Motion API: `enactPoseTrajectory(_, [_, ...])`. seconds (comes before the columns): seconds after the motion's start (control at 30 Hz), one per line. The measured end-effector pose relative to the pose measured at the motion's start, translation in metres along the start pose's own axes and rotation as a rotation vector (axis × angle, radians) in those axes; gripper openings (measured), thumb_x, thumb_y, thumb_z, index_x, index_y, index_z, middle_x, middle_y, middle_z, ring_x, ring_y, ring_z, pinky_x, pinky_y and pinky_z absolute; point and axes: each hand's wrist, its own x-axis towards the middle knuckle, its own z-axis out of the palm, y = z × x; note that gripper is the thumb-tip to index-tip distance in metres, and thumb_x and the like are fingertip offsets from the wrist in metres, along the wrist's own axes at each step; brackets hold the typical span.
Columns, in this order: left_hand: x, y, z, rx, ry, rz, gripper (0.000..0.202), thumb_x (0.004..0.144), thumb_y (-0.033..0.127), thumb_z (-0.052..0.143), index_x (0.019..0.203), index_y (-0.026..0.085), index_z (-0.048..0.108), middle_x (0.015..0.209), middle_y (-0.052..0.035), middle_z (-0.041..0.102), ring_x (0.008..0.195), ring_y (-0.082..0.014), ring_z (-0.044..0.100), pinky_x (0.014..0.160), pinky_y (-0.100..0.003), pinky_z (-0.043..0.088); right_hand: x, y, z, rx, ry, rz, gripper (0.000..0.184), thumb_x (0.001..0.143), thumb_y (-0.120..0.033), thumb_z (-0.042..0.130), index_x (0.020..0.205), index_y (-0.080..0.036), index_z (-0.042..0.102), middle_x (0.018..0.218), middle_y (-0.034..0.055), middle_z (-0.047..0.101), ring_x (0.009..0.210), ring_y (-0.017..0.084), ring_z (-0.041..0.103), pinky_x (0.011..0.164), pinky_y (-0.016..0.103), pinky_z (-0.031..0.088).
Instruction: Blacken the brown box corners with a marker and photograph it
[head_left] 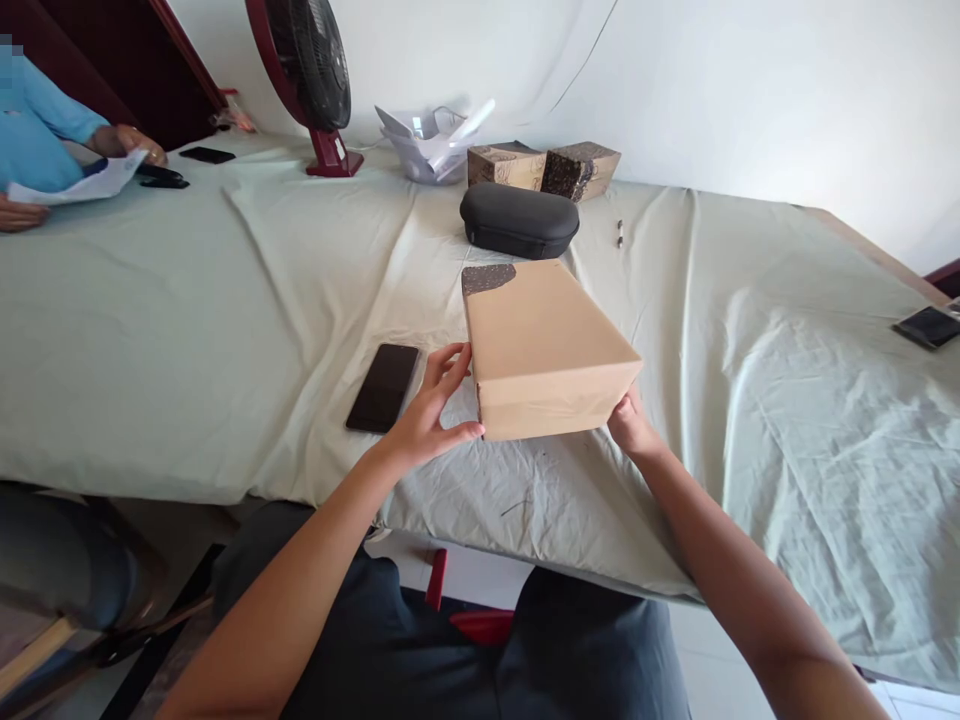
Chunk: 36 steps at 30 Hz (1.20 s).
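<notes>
A tan cardboard box (551, 325) with a dark printed patch on its far left corner is held between my hands over the cloth-covered table. My left hand (436, 405) presses its fingertips and thumb along the box's left side. Around the near right lower corner curls my right hand (631, 422), its fingers partly hidden beneath the box. Just left of my left hand a black smartphone (383, 388) lies flat. Beyond the box's far end sits a black zip case (519, 220).
Two patterned boxes (506, 165) and a clear basket (427, 155) of papers stand by the wall, near a fan (334, 150). A pen-like object (620, 234) lies right of the case. At left, a person in a blue sleeve (56, 95) holds paper. Another dark device (928, 327) rests far right.
</notes>
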Motion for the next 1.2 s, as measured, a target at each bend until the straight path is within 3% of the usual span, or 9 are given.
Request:
enactPoseTrajectory(0.17, [0.002, 0.003, -0.003, -0.041, 0.015, 0.004, 0.090, 0.097, 0.073, 0.065, 0.173, 0.036, 0.035, 0.167, -0.0171, 0.036, 0.141, -0.0379, 0.052, 0.112, -0.055, 0.057, -0.001, -0.011, 0.007, -0.008, -0.012, -0.053, 0.090, 0.079, -0.096, 0.064, 0.144, -0.035, 0.065, 0.143, 0.0124, 0.070, 0.145, 0.043, 0.061, 0.106, 0.059, 0.062])
enactPoseTrajectory(0.3, [0.002, 0.000, -0.007, -0.082, 0.037, 0.003, 0.081, 0.099, 0.064, 0.063, 0.170, 0.032, 0.042, 0.171, -0.0164, 0.039, 0.147, -0.0388, 0.050, 0.114, -0.056, 0.056, -0.002, -0.013, 0.014, -0.034, -0.045, -0.098, 0.087, 0.081, -0.092, 0.068, 0.145, -0.034, 0.061, 0.117, 0.0117, 0.074, 0.111, 0.036, 0.075, 0.082, 0.048, 0.065])
enactPoseTrajectory(0.4, [0.001, -0.008, -0.007, -0.222, 0.076, -0.122, 0.069, 0.097, 0.056, 0.059, 0.159, 0.027, 0.057, 0.160, -0.0158, 0.057, 0.145, -0.0396, 0.057, 0.117, -0.060, 0.053, -0.004, -0.015, 0.018, -0.101, -0.090, -0.173, 0.086, 0.085, -0.084, 0.072, 0.153, -0.036, 0.051, 0.094, 0.0054, 0.069, 0.077, 0.026, 0.070, 0.067, 0.043, 0.060])
enactPoseTrajectory(0.47, [0.001, -0.012, -0.005, -0.343, 0.132, -0.235, 0.065, 0.092, 0.054, 0.056, 0.149, 0.023, 0.064, 0.144, -0.0158, 0.070, 0.137, -0.0396, 0.064, 0.116, -0.060, 0.054, -0.005, -0.018, 0.021, -0.178, -0.112, -0.268, 0.086, 0.089, -0.075, 0.075, 0.160, -0.036, 0.045, 0.088, 0.0016, 0.064, 0.069, 0.022, 0.063, 0.063, 0.040, 0.058])
enactPoseTrajectory(0.6, [0.004, -0.011, -0.003, -0.445, 0.226, -0.347, 0.064, 0.084, 0.050, 0.054, 0.137, 0.019, 0.069, 0.128, -0.0155, 0.077, 0.130, -0.0390, 0.069, 0.114, -0.060, 0.056, -0.005, -0.023, 0.025, -0.301, -0.120, -0.432, 0.084, 0.096, -0.058, 0.076, 0.169, -0.037, 0.039, 0.088, 0.0004, 0.063, 0.070, 0.020, 0.062, 0.064, 0.038, 0.058])
enactPoseTrajectory(0.83, [0.006, -0.003, -0.001, -0.453, 0.247, -0.392, 0.067, 0.084, 0.053, 0.052, 0.140, 0.020, 0.067, 0.128, -0.0147, 0.077, 0.130, -0.0380, 0.070, 0.111, -0.057, 0.058, -0.006, -0.021, 0.026, -0.327, -0.094, -0.400, 0.080, 0.098, -0.058, 0.072, 0.168, -0.034, 0.041, 0.090, 0.0016, 0.070, 0.070, 0.021, 0.065, 0.067, 0.040, 0.061])
enactPoseTrajectory(1.03, [-0.001, -0.013, -0.007, -0.313, 0.134, -0.243, 0.056, 0.094, 0.051, 0.053, 0.138, 0.020, 0.070, 0.135, -0.0151, 0.075, 0.131, -0.0372, 0.069, 0.115, -0.056, 0.057, -0.007, -0.021, 0.025, -0.087, -0.094, -0.225, 0.050, 0.106, -0.062, 0.058, 0.146, -0.033, 0.053, 0.083, -0.0007, 0.071, 0.064, 0.020, 0.070, 0.064, 0.040, 0.059])
enactPoseTrajectory(1.1, [-0.002, -0.011, -0.010, -0.155, 0.076, -0.169, 0.052, 0.099, 0.048, 0.054, 0.141, 0.021, 0.068, 0.137, -0.0153, 0.074, 0.131, -0.0366, 0.070, 0.116, -0.056, 0.057, -0.005, -0.018, 0.023, -0.005, -0.071, -0.112, 0.058, 0.102, -0.074, 0.055, 0.144, -0.034, 0.053, 0.097, 0.0036, 0.076, 0.071, 0.023, 0.074, 0.066, 0.042, 0.062])
enactPoseTrajectory(1.2, [0.000, -0.007, -0.010, 0.170, 0.001, 0.029, 0.057, 0.103, 0.032, 0.058, 0.160, 0.026, 0.053, 0.158, -0.0169, 0.062, 0.148, -0.0362, 0.059, 0.124, -0.059, 0.050, -0.002, -0.013, 0.021, 0.075, -0.034, 0.033, 0.082, 0.087, -0.093, 0.055, 0.145, -0.035, 0.052, 0.126, 0.0112, 0.075, 0.105, 0.034, 0.078, 0.080, 0.052, 0.067])
